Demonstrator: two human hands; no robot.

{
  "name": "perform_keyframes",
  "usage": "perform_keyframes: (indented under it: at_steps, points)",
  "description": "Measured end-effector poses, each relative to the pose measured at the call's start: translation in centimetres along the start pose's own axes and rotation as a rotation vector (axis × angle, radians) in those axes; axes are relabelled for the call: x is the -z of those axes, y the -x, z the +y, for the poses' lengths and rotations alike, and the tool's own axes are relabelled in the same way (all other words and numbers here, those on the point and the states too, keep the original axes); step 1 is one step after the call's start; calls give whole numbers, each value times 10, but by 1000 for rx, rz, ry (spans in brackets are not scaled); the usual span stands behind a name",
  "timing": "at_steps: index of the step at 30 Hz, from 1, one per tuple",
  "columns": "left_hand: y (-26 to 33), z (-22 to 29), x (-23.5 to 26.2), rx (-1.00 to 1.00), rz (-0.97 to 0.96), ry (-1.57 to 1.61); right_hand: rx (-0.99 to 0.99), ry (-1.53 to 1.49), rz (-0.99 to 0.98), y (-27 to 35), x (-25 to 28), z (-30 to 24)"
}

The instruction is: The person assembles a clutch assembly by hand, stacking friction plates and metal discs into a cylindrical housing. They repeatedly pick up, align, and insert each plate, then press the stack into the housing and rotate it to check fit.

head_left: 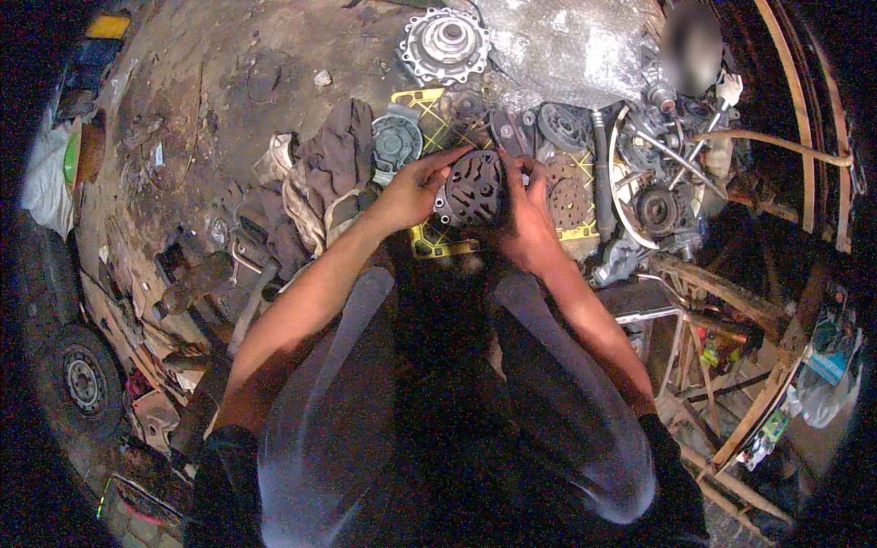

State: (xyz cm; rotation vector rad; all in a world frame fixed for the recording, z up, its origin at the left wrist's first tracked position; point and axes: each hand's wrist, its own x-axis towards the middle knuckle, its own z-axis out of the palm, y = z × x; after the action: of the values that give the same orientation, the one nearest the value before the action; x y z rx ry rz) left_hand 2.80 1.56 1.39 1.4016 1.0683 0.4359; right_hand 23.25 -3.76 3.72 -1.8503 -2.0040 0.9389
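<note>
Between my knees, a round dark metal plate (470, 189) with winding channels and small holes is held up in both hands. My left hand (416, 192) grips its left edge, fingers reaching along the top rim. My right hand (528, 205) closes on the right edge, with the thumb side toward the plate. Beneath it lies a yellow plastic grid crate (429, 245), partly hidden by my hands and the plate. Just left of the crate's top sits a grey-green round metal housing (397, 142). A brown perforated disc (572, 194) rests right of my right hand.
A large silver toothed housing (446, 46) sits at the far side. Crumpled dark cloths (333, 160) lie to the left. Metal parts and a round gear (660, 210) crowd a tray at the right. A wooden frame (758, 411) stands lower right, a wheel (84, 379) lower left.
</note>
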Motion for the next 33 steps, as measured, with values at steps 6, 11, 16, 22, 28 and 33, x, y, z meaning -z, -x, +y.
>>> perform_keyframes:
  at_steps: [6,11,16,22,28,33]
  points:
    - [-1,-5,-1,-35,-8,16,18,51,-20,-1,3,1]
    - [-3,-11,-2,-103,-3,16,11,80,-25,-2,5,-2]
    - [-4,-11,-4,-57,1,44,-3,227,-16,-2,-3,2]
    - [-3,4,-8,58,64,-76,-10,317,-92,-6,1,-1]
    - [-3,2,-6,71,79,-64,43,-98,127,-14,8,15]
    - [-5,-10,-9,27,90,-46,-96,-402,50,-10,10,37]
